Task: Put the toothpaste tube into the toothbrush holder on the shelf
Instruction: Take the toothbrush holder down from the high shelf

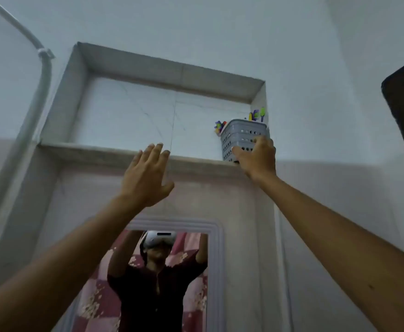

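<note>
The grey perforated toothbrush holder (241, 137) is gripped at its lower side by the right hand (258, 159), fingers wrapped against it, at the two o'clock end of the stone shelf (95, 150). The left hand (145, 173) is raised at eleven o'clock, fingers spread wide, nothing held. No toothpaste tube can be seen. Steadying or lifting the holder is judged the current step; next, the tube must be located.

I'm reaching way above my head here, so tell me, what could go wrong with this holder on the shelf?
The grey perforated toothbrush holder sits at the shelf's front edge, and your right hand grips only its lower front; a pull could tip it off. The toothbrushes sticking out on top might spill out if it tilts. Your left hand is open and empty, and no toothpaste tube is visible.
</note>
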`<state>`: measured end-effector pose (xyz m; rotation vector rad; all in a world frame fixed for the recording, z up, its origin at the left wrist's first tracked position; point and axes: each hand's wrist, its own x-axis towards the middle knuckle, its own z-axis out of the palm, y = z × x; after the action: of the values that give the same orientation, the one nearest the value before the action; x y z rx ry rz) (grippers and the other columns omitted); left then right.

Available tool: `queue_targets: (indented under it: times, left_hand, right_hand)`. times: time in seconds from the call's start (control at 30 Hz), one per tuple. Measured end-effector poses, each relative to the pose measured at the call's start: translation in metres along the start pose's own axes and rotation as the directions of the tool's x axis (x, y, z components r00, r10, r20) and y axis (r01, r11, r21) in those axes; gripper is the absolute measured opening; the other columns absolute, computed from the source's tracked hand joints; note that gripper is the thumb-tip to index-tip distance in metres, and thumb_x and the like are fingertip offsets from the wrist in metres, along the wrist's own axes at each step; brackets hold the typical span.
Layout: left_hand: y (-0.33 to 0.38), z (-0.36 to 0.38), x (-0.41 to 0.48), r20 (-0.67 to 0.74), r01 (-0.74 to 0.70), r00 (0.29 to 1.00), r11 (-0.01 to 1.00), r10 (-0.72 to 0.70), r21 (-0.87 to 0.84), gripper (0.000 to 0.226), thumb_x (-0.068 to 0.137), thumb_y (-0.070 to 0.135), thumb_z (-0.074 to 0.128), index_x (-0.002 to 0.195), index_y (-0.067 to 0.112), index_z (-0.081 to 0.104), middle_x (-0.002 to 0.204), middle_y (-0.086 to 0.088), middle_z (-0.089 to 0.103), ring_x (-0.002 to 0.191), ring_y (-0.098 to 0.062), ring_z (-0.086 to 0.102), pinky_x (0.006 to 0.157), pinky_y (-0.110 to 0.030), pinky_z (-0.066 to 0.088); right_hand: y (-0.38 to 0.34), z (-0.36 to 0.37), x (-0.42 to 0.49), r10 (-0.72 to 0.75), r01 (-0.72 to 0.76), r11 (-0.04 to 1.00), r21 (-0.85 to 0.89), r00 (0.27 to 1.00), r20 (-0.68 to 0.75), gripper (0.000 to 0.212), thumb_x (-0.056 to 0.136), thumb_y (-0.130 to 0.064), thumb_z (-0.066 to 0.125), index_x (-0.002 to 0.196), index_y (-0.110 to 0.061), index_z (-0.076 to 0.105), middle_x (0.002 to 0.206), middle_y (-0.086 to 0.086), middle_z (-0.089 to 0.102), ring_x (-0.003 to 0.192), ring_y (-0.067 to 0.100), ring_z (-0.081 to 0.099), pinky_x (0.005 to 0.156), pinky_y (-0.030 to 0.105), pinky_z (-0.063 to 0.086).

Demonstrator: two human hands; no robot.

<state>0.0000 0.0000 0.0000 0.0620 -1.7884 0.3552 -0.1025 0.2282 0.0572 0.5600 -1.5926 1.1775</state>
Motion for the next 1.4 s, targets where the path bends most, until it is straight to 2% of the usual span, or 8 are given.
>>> queue_targets:
  times: [0.13,0.27,0.43,0.7,0.97,1.17,1.3,1.4]
  left_hand:
    - [-0.015,0.016,0.022,0.108,0.07,0.991,0.99,-0.084,0.123,0.083,0.079,0.045,0.055,0.145,0.008,0.02,0.152,-0.017,0.028,0.143,-0.033,0.019,0.119,-0.05,0.008]
    - [-0.013,0.027,0.027,0.062,0.105,0.992,0.989,-0.112,0.108,0.074,0.072,0.042,0.061,0.133,0.006,0.037,0.131,-0.017,0.049,0.128,-0.036,0.039,0.118,-0.051,0.011]
    - [-0.011,0.031,0.03,0.058,0.129,0.989,0.985,-0.136,0.117,0.078,0.069,0.048,0.061,0.13,0.006,0.038,0.127,-0.016,0.051,0.126,-0.035,0.041,0.117,-0.05,0.013]
    - [-0.006,0.021,0.03,0.108,0.158,0.981,0.986,-0.164,0.061,0.079,0.069,0.046,0.063,0.131,0.005,0.037,0.13,-0.017,0.049,0.127,-0.035,0.038,0.117,-0.05,0.015]
    - [0.024,-0.014,-0.033,0.139,0.177,0.977,0.981,-0.165,-0.081,0.077,0.077,0.043,0.06,0.14,0.008,0.032,0.147,-0.017,0.037,0.136,-0.034,0.033,0.117,-0.051,0.018]
    - [0.041,-0.029,-0.116,0.184,0.237,0.96,0.963,-0.212,-0.127,0.076,0.08,0.046,0.059,0.142,0.012,0.029,0.152,-0.014,0.031,0.14,-0.031,0.029,0.117,-0.048,0.016]
    - [0.052,-0.042,-0.183,0.22,0.282,0.944,0.946,-0.244,-0.159,0.06,0.082,0.038,0.059,0.132,0.01,0.04,0.141,-0.016,0.045,0.129,-0.034,0.042,0.109,-0.047,0.03]
    - [0.061,-0.047,-0.246,0.235,0.292,0.94,0.941,-0.249,-0.171,0.061,0.079,0.034,0.058,0.131,0.012,0.037,0.136,-0.02,0.05,0.124,-0.038,0.048,0.104,-0.051,0.037]
  right_hand:
    - [-0.002,0.01,0.034,0.184,-0.184,0.983,-0.016,0.983,0.025,0.089,0.074,-0.047,0.076,0.142,-0.004,0.037,0.142,0.016,0.039,0.131,0.034,0.038,0.105,0.053,0.043]
    - [0.003,0.022,0.054,0.279,-0.278,0.958,-0.066,0.96,0.008,0.109,0.067,-0.051,0.082,0.148,-0.007,0.024,0.146,0.015,0.034,0.134,0.033,0.034,0.105,0.047,0.041]
    - [-0.002,0.037,0.063,0.375,-0.373,0.921,-0.11,0.927,-0.004,0.125,0.056,-0.055,0.087,0.15,-0.008,0.019,0.148,0.016,0.037,0.135,0.034,0.035,0.111,0.05,0.034]
    - [-0.02,0.027,0.059,0.413,-0.41,0.91,0.051,0.91,-0.044,0.117,0.044,-0.056,0.089,0.136,-0.01,0.032,0.139,0.015,0.043,0.124,0.035,0.049,0.103,0.051,0.044]
    - [-0.04,-0.021,0.025,0.302,-0.285,0.931,0.227,0.952,-0.043,0.113,0.044,-0.052,0.087,0.134,-0.012,0.03,0.134,0.012,0.04,0.125,0.03,0.043,0.103,0.052,0.045]
    - [-0.04,-0.045,-0.054,0.302,-0.312,0.88,0.358,0.949,0.086,0.113,0.034,-0.054,0.081,0.128,-0.014,0.034,0.128,0.01,0.042,0.119,0.029,0.049,0.096,0.052,0.051]
    - [-0.012,-0.042,-0.133,0.302,-0.34,0.795,0.502,0.94,0.158,0.107,0.034,-0.046,0.088,0.123,-0.016,0.038,0.123,0.004,0.049,0.105,0.022,0.061,0.082,0.047,0.061]
    - [0.016,-0.034,-0.208,0.3,-0.358,0.757,0.546,0.934,0.196,0.105,0.029,-0.044,0.089,0.12,-0.017,0.045,0.12,0.004,0.059,0.097,0.016,0.067,0.072,0.042,0.064]
